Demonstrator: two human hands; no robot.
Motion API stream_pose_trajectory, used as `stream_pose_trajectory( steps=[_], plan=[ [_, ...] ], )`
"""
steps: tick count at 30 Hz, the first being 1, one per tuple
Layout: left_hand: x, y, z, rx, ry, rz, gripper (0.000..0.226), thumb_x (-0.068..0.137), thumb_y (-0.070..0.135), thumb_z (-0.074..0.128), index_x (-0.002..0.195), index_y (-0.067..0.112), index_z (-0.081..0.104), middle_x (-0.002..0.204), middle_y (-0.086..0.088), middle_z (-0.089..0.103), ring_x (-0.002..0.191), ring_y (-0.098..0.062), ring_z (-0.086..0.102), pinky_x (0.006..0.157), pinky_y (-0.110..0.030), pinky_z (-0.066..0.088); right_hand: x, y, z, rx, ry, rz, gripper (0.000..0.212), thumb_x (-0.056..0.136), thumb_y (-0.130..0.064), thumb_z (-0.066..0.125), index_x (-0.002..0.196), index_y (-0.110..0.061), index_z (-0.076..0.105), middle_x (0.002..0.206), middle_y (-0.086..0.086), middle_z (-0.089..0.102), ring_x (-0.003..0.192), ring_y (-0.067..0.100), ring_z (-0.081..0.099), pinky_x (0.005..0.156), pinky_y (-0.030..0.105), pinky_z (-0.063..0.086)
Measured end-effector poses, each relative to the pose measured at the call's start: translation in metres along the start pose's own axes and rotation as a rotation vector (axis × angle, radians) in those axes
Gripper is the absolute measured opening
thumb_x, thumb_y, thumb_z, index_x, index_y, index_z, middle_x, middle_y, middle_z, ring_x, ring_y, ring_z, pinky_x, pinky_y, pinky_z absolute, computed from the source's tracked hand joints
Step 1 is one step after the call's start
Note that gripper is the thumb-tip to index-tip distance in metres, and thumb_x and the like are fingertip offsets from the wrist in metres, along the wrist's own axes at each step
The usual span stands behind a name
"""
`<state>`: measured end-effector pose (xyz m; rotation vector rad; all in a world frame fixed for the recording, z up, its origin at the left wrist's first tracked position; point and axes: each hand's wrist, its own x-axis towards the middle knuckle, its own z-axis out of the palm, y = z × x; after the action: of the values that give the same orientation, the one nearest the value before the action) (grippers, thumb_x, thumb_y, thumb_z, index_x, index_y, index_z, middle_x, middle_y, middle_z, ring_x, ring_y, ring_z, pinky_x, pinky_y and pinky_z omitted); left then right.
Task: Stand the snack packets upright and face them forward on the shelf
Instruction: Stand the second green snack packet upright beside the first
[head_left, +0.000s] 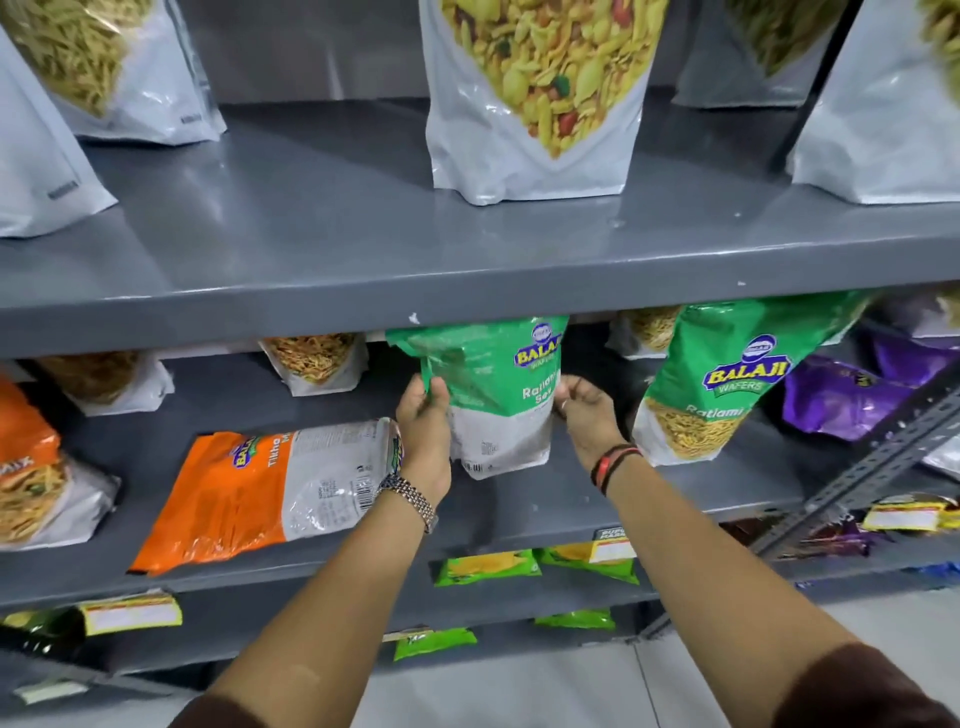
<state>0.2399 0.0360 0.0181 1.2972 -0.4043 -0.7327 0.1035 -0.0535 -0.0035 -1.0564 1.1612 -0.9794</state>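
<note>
A green and white Balaji Ratlami Sev packet is held upright on the middle grey shelf, its base at the shelf surface. My left hand grips its left edge and my right hand grips its right edge. To the left, an orange and white packet lies flat on its side with its back label showing. On the right stands a second green Ratlami packet, leaning a little. An orange packet stands at the far left edge.
Purple packets lie at the right, behind a slotted metal upright. White pouches stand on the shelf above, and more stand at the back of the middle shelf. Small green packets sit on the lower shelves.
</note>
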Motion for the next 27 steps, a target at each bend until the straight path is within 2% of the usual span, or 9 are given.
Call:
stream_pose_trajectory(
  steps=[3, 6, 9, 12, 14, 17, 19, 22, 27],
  plan=[
    [0.0, -0.009, -0.007, 0.117, -0.05, -0.049, 0.022, 0.096, 0.016, 0.044, 0.109, 0.01, 0.061, 0.104, 0.001, 0.063, 0.092, -0.005, 0.053, 0.081, -0.011, 0.043, 0.0, 0.017, -0.006, -0.032, 0.012, 0.001, 0.04, 0.086, 0.017, 0.036, 0.066, -0.012, 0.054, 0.074, 0.003, 0.056, 0.068, 0.011, 0.047, 0.064, 0.021, 0.041],
    [-0.001, -0.02, -0.015, 0.249, -0.059, -0.12, 0.007, 0.093, 0.023, 0.05, 0.099, 0.025, 0.055, 0.088, 0.014, 0.059, 0.076, 0.007, 0.051, 0.068, -0.005, 0.043, 0.002, 0.022, -0.013, 0.009, -0.06, 0.008, 0.026, 0.095, -0.003, 0.04, 0.081, -0.006, 0.061, 0.083, 0.007, 0.057, 0.074, 0.016, 0.047, 0.072, 0.028, 0.042],
    [-0.009, -0.038, -0.019, 0.369, -0.178, -0.413, 0.007, 0.092, 0.024, 0.052, 0.097, 0.022, 0.051, 0.084, 0.003, 0.052, 0.073, -0.008, 0.046, 0.084, -0.026, 0.04, 0.008, 0.02, -0.021, -0.033, -0.03, 0.087, 0.033, 0.099, -0.016, 0.037, 0.105, 0.005, 0.062, 0.092, 0.009, 0.057, 0.076, 0.015, 0.051, 0.079, 0.027, 0.044],
    [-0.013, -0.043, -0.011, 0.373, -0.243, -0.593, 0.007, 0.09, 0.025, 0.047, 0.092, 0.019, 0.05, 0.078, 0.001, 0.042, 0.07, -0.015, 0.04, 0.079, -0.031, 0.041, 0.005, 0.02, -0.023, -0.191, -0.025, 0.122, 0.033, 0.099, -0.019, 0.037, 0.084, -0.002, 0.062, 0.082, 0.013, 0.062, 0.069, 0.023, 0.055, 0.073, 0.028, 0.048],
    [-0.009, -0.042, -0.002, 0.323, -0.182, -0.588, 0.015, 0.091, 0.023, 0.042, 0.093, 0.016, 0.056, 0.084, -0.002, 0.047, 0.077, -0.017, 0.048, 0.075, -0.029, 0.041, -0.006, 0.021, -0.025, -0.32, -0.074, 0.132, 0.032, 0.097, -0.011, 0.036, 0.083, 0.002, 0.062, 0.091, 0.025, 0.064, 0.072, 0.03, 0.063, 0.08, 0.038, 0.05],
    [0.005, -0.04, 0.009, 0.264, -0.105, -0.543, 0.039, 0.096, 0.033, 0.037, 0.121, 0.009, 0.055, 0.113, -0.006, 0.057, 0.106, -0.022, 0.054, 0.087, -0.033, 0.041, -0.031, 0.023, -0.024, -0.382, -0.331, 0.167, 0.034, 0.099, -0.009, 0.031, 0.078, -0.01, 0.057, 0.086, 0.017, 0.062, 0.05, 0.007, 0.062, 0.068, 0.036, 0.051],
    [0.018, -0.04, 0.016, 0.221, -0.094, -0.5, 0.035, 0.095, 0.029, 0.04, 0.106, 0.004, 0.062, 0.11, -0.01, 0.059, 0.101, -0.024, 0.056, 0.091, -0.037, 0.045, -0.043, 0.02, -0.02, -0.415, -0.49, 0.214, 0.032, 0.101, -0.019, 0.028, 0.08, -0.014, 0.051, 0.081, 0.011, 0.062, 0.051, 0.001, 0.064, 0.063, 0.026, 0.046],
    [0.028, -0.038, 0.017, 0.19, -0.122, -0.469, 0.025, 0.094, 0.025, 0.044, 0.094, 0.007, 0.061, 0.109, -0.013, 0.061, 0.097, -0.025, 0.058, 0.094, -0.039, 0.046, -0.048, 0.015, -0.017, -0.488, -0.605, 0.229, 0.028, 0.102, -0.02, 0.025, 0.093, -0.011, 0.05, 0.104, 0.019, 0.064, 0.077, 0.017, 0.065, 0.065, 0.021, 0.041],
    [-0.008, -0.046, 0.0, 0.279, 0.155, -0.207, 0.035, 0.095, 0.017, 0.042, 0.123, 0.0, 0.054, 0.128, -0.019, 0.058, 0.118, -0.031, 0.054, 0.095, -0.03, 0.041, -0.025, 0.011, -0.035, -0.566, -0.337, 0.275, 0.028, 0.097, -0.011, 0.029, 0.085, -0.013, 0.054, 0.086, 0.009, 0.066, 0.056, 0.012, 0.058, 0.058, 0.023, 0.039]
  ],
)
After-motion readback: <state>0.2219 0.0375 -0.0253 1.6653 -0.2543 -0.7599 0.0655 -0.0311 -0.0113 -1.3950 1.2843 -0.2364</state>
